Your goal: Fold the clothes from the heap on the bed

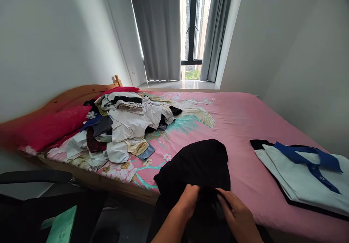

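Observation:
A black garment (195,163) lies partly on the near edge of the bed and hangs down toward me; its exact kind does not show. My left hand (190,195) is closed on its near edge, fingers curled into the cloth. A short way to the right, my right hand (235,210) pinches the same edge between thumb and fingers. The cloth between and below both hands is dark, and its folds are hard to make out.
A heap of mixed clothes (131,123) covers the bed's left side by red pillows (60,126). Folded on the right lies a pale shirt with a blue collar (302,170), on black cloth. A black chair (35,177) with a green item (62,224) stands at lower left.

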Demonstrator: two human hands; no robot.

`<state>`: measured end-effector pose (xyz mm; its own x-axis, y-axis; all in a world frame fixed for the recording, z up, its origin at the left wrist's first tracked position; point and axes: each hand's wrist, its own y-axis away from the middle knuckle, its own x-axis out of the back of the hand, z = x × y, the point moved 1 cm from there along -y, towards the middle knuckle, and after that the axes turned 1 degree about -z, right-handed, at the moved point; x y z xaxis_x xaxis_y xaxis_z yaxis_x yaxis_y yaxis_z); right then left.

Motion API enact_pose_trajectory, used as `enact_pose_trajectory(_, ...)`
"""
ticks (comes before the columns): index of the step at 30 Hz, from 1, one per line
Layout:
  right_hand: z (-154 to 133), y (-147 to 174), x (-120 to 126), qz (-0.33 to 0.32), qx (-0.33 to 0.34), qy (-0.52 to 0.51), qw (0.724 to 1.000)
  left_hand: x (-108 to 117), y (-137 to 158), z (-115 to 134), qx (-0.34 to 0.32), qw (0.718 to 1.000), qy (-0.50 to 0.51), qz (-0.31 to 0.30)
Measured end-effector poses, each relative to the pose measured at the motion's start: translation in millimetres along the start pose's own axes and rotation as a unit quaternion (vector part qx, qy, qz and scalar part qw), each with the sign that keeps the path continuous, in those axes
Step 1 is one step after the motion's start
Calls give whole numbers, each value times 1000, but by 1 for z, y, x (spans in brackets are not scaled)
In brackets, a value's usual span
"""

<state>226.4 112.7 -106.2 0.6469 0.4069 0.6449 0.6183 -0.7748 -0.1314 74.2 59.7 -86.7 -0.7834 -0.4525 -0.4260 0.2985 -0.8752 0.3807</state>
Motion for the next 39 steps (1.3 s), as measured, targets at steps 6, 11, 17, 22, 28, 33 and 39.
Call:
enact_pose_trajectory(6, 5, -9, 0, -12, -85, -66, 994, 61, 53, -33, -8, 984, -100, 145)
enact_pose_trajectory(11, 6, -12, -2, -28, -122, -117, 985, 116, 51, -66, -32, 950, -53, 307)
enact_pose_trajectory(17, 9, -7, 6, -9, -163, -165, 973, 116, 43, -83, 3, 926, 35, 375)
enact_pose_trajectory(22, 21, -6, 7, 3, -197, -220, 955, 100, 51, -75, 7, 958, 117, 261)
enact_pose_trajectory(28, 41, 2, -3, -71, -167, -186, 966, 78, 74, -56, -62, 974, 106, 189)
enact_pose_trajectory(33, 26, 12, -6, -102, -161, -104, 976, 67, 81, -57, -110, 989, 69, 70)
enact_pose_trajectory(39, 12, 3, 48, -40, -157, -41, 986, 84, 107, 4, -108, 866, -450, 191)
